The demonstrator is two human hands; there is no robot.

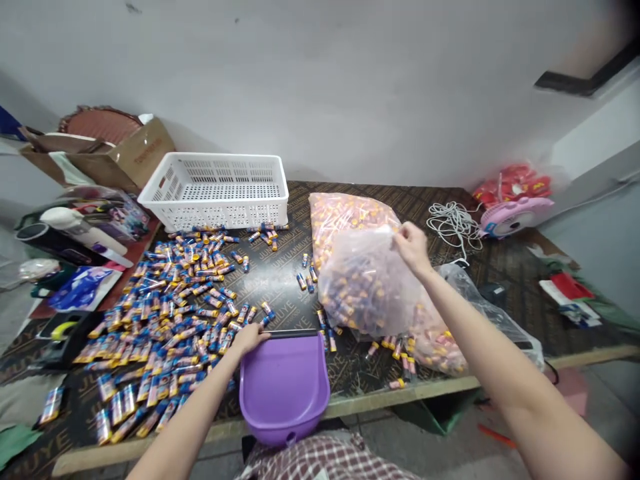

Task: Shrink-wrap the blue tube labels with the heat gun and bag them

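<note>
My left hand [251,338] has its fingers closed on the far left corner of a purple plastic tray [285,380], by a dark strip along its edge. The tray's bottom looks bare, and it sits at the table's front edge. My right hand [411,247] pinches the top of a translucent plastic bag [373,280], lifting it upright. Small blue-and-yellow wrapped cylinders show through its side. Behind it lies a larger clear bag [345,213] of pink-and-yellow cylinders. To the left spreads a big pile of loose blue-and-yellow cylinders [185,307].
A white perforated basket [225,217] stands at the back. Left are a cardboard box [145,153], bottles [80,230] and a tape dispenser [65,337]. On the right lie a white cable [455,227], a pink fan [515,217] and a clear plastic bag [490,313].
</note>
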